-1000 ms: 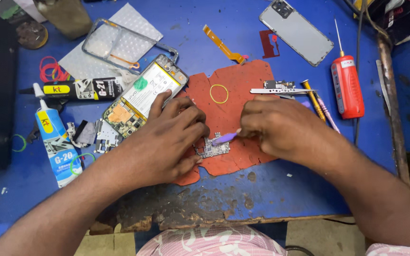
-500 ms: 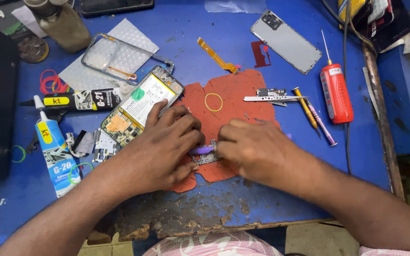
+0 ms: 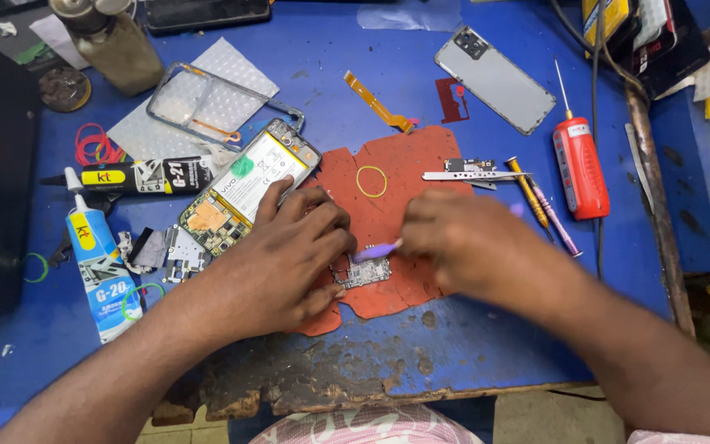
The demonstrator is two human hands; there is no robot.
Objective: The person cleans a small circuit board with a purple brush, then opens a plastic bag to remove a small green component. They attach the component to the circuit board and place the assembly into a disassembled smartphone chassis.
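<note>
The left hand (image 3: 289,263) lies flat on the red mat (image 3: 388,205), its fingers pressing down on a small circuit board (image 3: 361,271) and holding it at its left edge. The board rests near the front edge of the mat, and that edge is close to the worn, chipped front rim of the blue table (image 3: 330,74). The right hand (image 3: 470,247) is blurred; it is closed on a thin purple tool (image 3: 375,251), and the tip of the tool meets the top edge of the board, just beside the left fingertips. Between the two hands only a narrow gap is open. Behind the left hand an opened phone (image 3: 244,193) lies tilted, its lower corner touching the mat's left edge. Two glue tubes, one black (image 3: 137,175) and one white and blue (image 3: 100,271), lie to the left, well apart from the board. On the mat's far part there is a yellow rubber band (image 3: 371,181) with free room around it, and tweezers (image 3: 462,174) lie across the right upper corner. Two screwdrivers (image 3: 540,205) lie just right of the mat, and a red tool (image 3: 581,168) is beside them, near the table's right edge. A grey back cover (image 3: 495,78) lies farther back, with bare blue surface around it.
</note>
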